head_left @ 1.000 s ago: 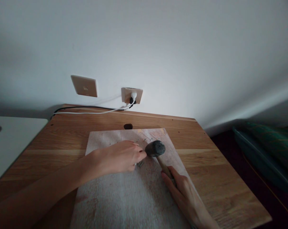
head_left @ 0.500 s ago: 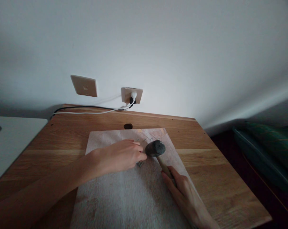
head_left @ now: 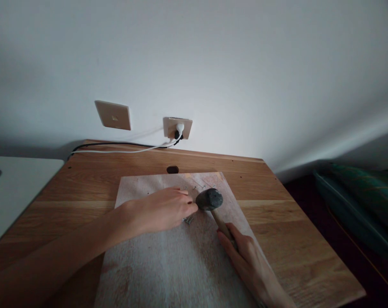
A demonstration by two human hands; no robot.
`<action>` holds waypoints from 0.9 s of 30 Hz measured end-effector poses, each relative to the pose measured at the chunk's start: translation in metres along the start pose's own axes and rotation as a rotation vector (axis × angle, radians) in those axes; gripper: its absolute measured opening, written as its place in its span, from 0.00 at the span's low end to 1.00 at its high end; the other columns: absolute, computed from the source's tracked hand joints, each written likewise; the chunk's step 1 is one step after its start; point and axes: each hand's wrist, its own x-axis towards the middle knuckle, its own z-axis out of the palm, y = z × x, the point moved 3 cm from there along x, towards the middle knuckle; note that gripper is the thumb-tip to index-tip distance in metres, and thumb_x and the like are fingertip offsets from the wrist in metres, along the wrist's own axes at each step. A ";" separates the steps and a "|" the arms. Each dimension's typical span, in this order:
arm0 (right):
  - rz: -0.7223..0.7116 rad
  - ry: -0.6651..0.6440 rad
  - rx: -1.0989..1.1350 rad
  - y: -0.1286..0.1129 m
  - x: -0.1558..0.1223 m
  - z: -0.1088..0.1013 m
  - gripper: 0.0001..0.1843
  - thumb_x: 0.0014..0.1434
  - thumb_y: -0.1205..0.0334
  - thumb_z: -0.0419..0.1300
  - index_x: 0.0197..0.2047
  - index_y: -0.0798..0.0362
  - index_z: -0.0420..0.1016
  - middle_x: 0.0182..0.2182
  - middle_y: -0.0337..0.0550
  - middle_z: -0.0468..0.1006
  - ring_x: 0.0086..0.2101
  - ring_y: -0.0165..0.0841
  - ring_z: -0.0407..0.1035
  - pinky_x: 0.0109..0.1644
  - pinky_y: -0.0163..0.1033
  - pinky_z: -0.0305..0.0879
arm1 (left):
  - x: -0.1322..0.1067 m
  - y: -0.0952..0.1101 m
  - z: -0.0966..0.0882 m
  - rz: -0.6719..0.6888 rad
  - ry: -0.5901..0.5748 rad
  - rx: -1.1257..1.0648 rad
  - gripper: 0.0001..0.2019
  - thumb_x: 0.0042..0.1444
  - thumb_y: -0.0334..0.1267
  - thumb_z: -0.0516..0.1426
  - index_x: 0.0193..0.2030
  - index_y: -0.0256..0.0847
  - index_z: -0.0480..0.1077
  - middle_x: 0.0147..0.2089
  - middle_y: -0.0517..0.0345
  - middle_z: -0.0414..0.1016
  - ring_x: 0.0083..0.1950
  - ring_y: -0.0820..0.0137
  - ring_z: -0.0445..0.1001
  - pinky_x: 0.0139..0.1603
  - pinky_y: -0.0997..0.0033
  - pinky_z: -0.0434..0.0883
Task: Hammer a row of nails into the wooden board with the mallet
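Barely anything has moved since the frame half a second ago: both hands and the mallet (head_left: 209, 199) sit where they were, give or take a hair.

Right hand (head_left: 245, 252): wrapped round the mallet's handle, firm by the look of it. Black head is up and away from me, over the far part of the pale board (head_left: 168, 265), right beside my left fingertips. Can't tell if head and fingers touch.

Left hand (head_left: 170, 209): fingers curled, tips brought in close together, low over the board. Looks like a narrow pinch, but can't tell if anything is in it; my own hand blocks the view.

Small pile of metal fasteners (head_left: 189, 220), nails or screws, too small to say which, on the board just on my side of those fingers. A few loose ones lie past the hand, toward the board's far edge. Board is on the wooden table (head_left: 296, 214).

Step in hand, my read: left placing or steadying something small, mallet held ready alongside. Next move calls for a settled pinch, a clear sight of the spot, and fingertips kept out from under the head.
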 end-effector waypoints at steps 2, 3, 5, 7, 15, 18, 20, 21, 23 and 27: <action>0.024 -0.050 0.025 0.004 -0.001 0.002 0.27 0.69 0.35 0.55 0.56 0.46 0.79 0.43 0.46 0.88 0.45 0.46 0.82 0.47 0.42 0.78 | 0.000 0.000 0.000 0.000 0.016 -0.004 0.08 0.58 0.24 0.64 0.36 0.39 0.72 0.37 0.54 0.82 0.41 0.61 0.81 0.44 0.62 0.72; 0.035 -0.076 0.039 0.004 -0.001 0.003 0.28 0.69 0.35 0.55 0.57 0.47 0.78 0.44 0.47 0.87 0.45 0.46 0.82 0.48 0.42 0.77 | 0.000 0.001 -0.001 0.000 0.019 -0.007 0.08 0.58 0.24 0.64 0.35 0.39 0.72 0.36 0.54 0.81 0.40 0.61 0.81 0.44 0.62 0.72; 0.051 -0.113 0.055 0.001 0.000 0.002 0.28 0.70 0.36 0.54 0.58 0.48 0.76 0.43 0.47 0.87 0.45 0.46 0.82 0.48 0.42 0.77 | 0.001 0.001 -0.001 -0.002 0.008 -0.007 0.08 0.57 0.24 0.65 0.35 0.39 0.72 0.36 0.54 0.82 0.40 0.61 0.81 0.44 0.62 0.73; 0.049 -0.150 0.066 -0.006 0.002 0.001 0.26 0.72 0.37 0.52 0.55 0.47 0.76 0.40 0.46 0.87 0.44 0.45 0.81 0.45 0.41 0.76 | 0.001 0.001 -0.001 -0.006 -0.009 -0.003 0.07 0.58 0.25 0.65 0.36 0.38 0.73 0.37 0.54 0.82 0.41 0.61 0.81 0.45 0.62 0.73; 0.047 -0.095 0.093 -0.015 0.003 -0.003 0.25 0.69 0.37 0.54 0.54 0.48 0.77 0.39 0.46 0.87 0.42 0.45 0.82 0.45 0.41 0.76 | 0.000 0.002 -0.001 -0.001 0.008 -0.002 0.07 0.60 0.25 0.65 0.36 0.40 0.72 0.36 0.56 0.81 0.40 0.63 0.80 0.43 0.64 0.71; 0.050 -0.138 0.090 -0.013 0.002 -0.001 0.24 0.71 0.37 0.52 0.50 0.47 0.78 0.38 0.45 0.87 0.42 0.45 0.82 0.43 0.40 0.75 | 0.000 0.001 -0.001 0.017 0.050 -0.011 0.09 0.59 0.23 0.65 0.35 0.40 0.72 0.34 0.56 0.80 0.37 0.63 0.79 0.40 0.63 0.71; 0.056 -0.150 0.082 -0.012 0.002 0.000 0.24 0.71 0.38 0.52 0.49 0.46 0.78 0.37 0.44 0.87 0.41 0.45 0.82 0.43 0.40 0.75 | 0.000 0.001 0.000 0.024 0.061 -0.017 0.09 0.59 0.23 0.64 0.35 0.40 0.72 0.34 0.56 0.80 0.37 0.63 0.79 0.40 0.63 0.71; 0.063 -0.136 0.079 -0.010 0.002 0.000 0.24 0.71 0.37 0.52 0.51 0.47 0.78 0.39 0.45 0.87 0.42 0.45 0.82 0.44 0.40 0.75 | -0.001 0.001 0.000 0.024 0.064 -0.020 0.09 0.58 0.22 0.64 0.35 0.40 0.72 0.34 0.56 0.80 0.37 0.63 0.80 0.40 0.63 0.71; 0.082 -0.109 0.071 -0.007 0.002 0.001 0.26 0.70 0.37 0.54 0.55 0.48 0.78 0.42 0.47 0.87 0.45 0.46 0.81 0.48 0.42 0.75 | -0.001 0.000 0.000 0.024 0.068 -0.023 0.10 0.58 0.22 0.65 0.35 0.40 0.71 0.34 0.56 0.81 0.38 0.62 0.80 0.41 0.63 0.71; 0.105 -0.128 0.052 -0.004 0.002 0.002 0.28 0.70 0.37 0.53 0.58 0.49 0.76 0.44 0.48 0.87 0.47 0.47 0.81 0.49 0.43 0.74 | -0.001 0.000 0.000 0.019 0.050 -0.005 0.09 0.58 0.22 0.64 0.36 0.39 0.72 0.35 0.54 0.81 0.39 0.62 0.80 0.41 0.63 0.71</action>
